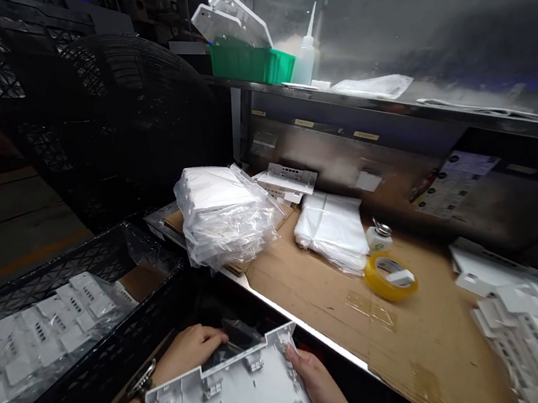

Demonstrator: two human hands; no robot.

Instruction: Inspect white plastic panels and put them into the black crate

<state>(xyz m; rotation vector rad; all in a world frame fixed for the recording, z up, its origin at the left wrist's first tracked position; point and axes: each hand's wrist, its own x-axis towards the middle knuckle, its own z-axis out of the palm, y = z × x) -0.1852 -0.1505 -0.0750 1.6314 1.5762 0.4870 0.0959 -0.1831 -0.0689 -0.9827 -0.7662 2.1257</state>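
Observation:
A white plastic panel (237, 395) with moulded clips and posts on its face is tilted at the bottom centre. My right hand (319, 382) grips its right edge, the thumb over the face. Behind the panel's upper left edge is my left hand (190, 351), its fingers drawn together beside dark, clear-looking plastic (241, 333); what they hold is too dim to tell. A black crate (93, 345) on the left holds a row of white panels (40, 326) in clear plastic.
Cardboard (312, 289) covers the bench, bearing a wrapped white stack (223, 215), flat bags (331, 226), a small bottle (378, 237) and yellow tape (377, 286). White parts (527, 338) lie at right. A shelf (386, 106) holds a green bin (248, 63) and squeeze bottle (305, 61).

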